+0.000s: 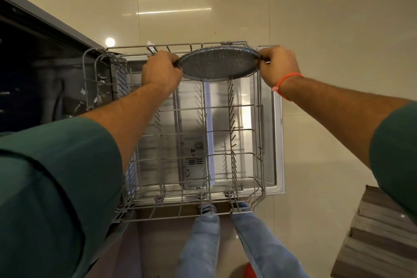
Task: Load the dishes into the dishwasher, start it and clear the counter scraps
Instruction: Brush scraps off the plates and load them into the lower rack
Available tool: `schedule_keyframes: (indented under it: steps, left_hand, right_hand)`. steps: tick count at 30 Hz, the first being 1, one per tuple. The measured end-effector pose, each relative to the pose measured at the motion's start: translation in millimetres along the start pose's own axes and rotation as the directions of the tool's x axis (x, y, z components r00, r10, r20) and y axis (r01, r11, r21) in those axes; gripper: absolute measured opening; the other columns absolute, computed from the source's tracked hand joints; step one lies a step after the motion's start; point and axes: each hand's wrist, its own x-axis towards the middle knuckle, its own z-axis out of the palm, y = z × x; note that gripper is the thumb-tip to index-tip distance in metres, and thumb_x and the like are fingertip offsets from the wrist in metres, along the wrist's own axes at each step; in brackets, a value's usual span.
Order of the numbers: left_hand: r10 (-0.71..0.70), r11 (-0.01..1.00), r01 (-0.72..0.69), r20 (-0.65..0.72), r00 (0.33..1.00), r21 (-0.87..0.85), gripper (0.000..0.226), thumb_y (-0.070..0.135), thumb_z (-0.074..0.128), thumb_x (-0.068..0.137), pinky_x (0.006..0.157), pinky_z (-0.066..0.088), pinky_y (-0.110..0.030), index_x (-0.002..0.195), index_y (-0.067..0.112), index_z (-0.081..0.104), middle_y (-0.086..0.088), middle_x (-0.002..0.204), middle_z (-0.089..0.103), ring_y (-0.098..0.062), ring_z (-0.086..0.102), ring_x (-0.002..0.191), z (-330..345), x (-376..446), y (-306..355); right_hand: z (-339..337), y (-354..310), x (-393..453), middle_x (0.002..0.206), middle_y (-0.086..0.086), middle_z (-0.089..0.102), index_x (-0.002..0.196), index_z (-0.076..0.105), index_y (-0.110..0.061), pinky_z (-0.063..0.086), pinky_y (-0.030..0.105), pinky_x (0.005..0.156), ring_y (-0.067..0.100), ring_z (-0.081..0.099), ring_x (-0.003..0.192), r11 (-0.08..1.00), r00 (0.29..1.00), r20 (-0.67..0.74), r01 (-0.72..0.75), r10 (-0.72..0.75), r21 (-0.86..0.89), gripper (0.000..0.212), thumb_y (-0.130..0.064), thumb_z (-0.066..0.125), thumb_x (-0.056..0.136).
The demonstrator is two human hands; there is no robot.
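A round grey speckled pan [217, 63] with two small side handles is held tilted over the far end of the pulled-out grey wire rack [173, 110]. My left hand [161, 69] grips its left handle. My right hand [278, 63] grips its right handle; an orange thread circles that wrist. The pan's lower edge is close to the rack's tines, and whether it touches them I cannot tell. No other dishes lie in the rack, which sits over the open dishwasher door [276, 142].
The dark dishwasher cavity [33, 70] lies to the left. Glossy beige floor tiles [316, 18] surround the door. My jeans-clad legs [203, 244] stand at the rack's near edge. A ribbed grey-brown panel [374, 237] is at the lower right, a red object [249, 272] near my feet.
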Motion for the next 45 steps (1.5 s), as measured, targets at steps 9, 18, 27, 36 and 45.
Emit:
schedule_keyframes:
  steps: [9,18,27,36,45]
  left_hand:
    - [-0.027,0.992,0.044,0.139,0.990,-0.122,0.028,0.031,0.051,0.105,0.088,0.053,-0.038,0.128,0.022,0.064,-0.003,0.105,0.070,-0.022,0.064,0.093,29,14,-16]
    - [-0.025,0.945,0.150,0.394,0.919,-0.290,0.073,0.030,0.063,0.098,0.114,0.034,-0.046,0.159,0.034,0.022,-0.006,0.157,0.043,-0.031,0.044,0.140,23,1,-20]
    - [0.037,0.940,0.052,0.253,0.967,-0.338,0.084,0.039,0.058,0.102,0.121,0.026,-0.047,0.163,0.032,0.002,-0.003,0.169,0.020,-0.029,0.029,0.151,4,-47,-8]
    - [0.059,0.872,0.058,0.221,0.973,-0.487,0.085,0.054,0.055,0.097,0.123,0.022,-0.056,0.160,0.043,-0.001,0.004,0.171,0.010,-0.023,0.019,0.155,-29,-125,17]
    - [0.004,0.634,0.082,0.109,0.994,-0.769,0.081,0.045,0.055,0.103,0.119,0.027,-0.040,0.162,0.038,0.001,0.006,0.169,0.017,-0.017,0.025,0.152,-104,-253,49]
  right_hand:
    - [24,4,17,0.115,0.008,0.069,0.129,0.064,-0.021,0.054,0.046,0.100,0.025,0.064,0.106,0.997,0.997,0.034,-0.071,0.070,0.024,0.031,-0.018,0.049,0.102]
    - [20,-5,0,0.155,0.011,0.042,0.161,0.003,-0.028,0.038,0.042,0.112,0.033,0.049,0.135,0.993,0.979,0.197,-0.071,0.051,0.095,0.081,-0.019,0.056,0.102]
    - [16,-17,-32,0.163,0.016,0.025,0.160,0.002,-0.035,0.031,0.053,0.119,0.039,0.033,0.145,0.999,0.997,0.078,-0.004,0.002,0.034,0.087,-0.041,0.060,0.095]
    - [-10,-48,-101,0.165,0.011,0.021,0.161,0.004,-0.034,0.034,0.051,0.117,0.034,0.034,0.146,0.987,1.000,0.014,-0.008,0.006,0.160,0.081,-0.044,0.054,0.098]
    - [-45,-114,-221,0.164,0.000,0.027,0.160,0.017,-0.031,0.027,0.046,0.122,0.019,0.027,0.149,0.855,0.999,-0.030,-0.014,0.035,0.519,0.071,-0.041,0.054,0.100]
